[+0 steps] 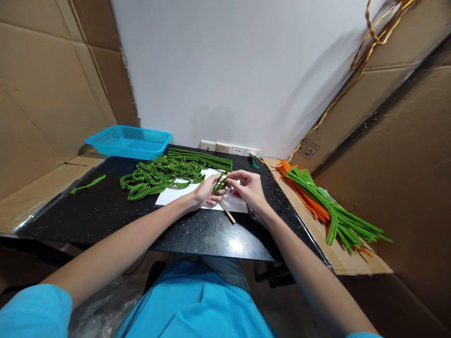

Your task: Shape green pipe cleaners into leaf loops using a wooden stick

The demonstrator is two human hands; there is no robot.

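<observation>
My left hand (207,190) is closed around a small bent green pipe cleaner (220,183) over the white sheet (169,196). From the right, the fingertips of my right hand (249,188) pinch together at the edge of the same green piece. Below my left fingers a thin wooden stick (228,213) slants toward the table's front edge. A small red thing, partly hidden, lies beneath my right hand. Left of the hands is a heap of looped green pipe cleaners (165,171), some overlapping the sheet.
Straight green pipe cleaners (200,158) lie behind the heap. A blue plastic basket (128,152) stands at the back left. Bundles of green (327,202) and orange pipe cleaners (306,199) rest on cardboard at right. A green strip (88,184) lies left. Sockets (223,148) and twisted wires line the wall.
</observation>
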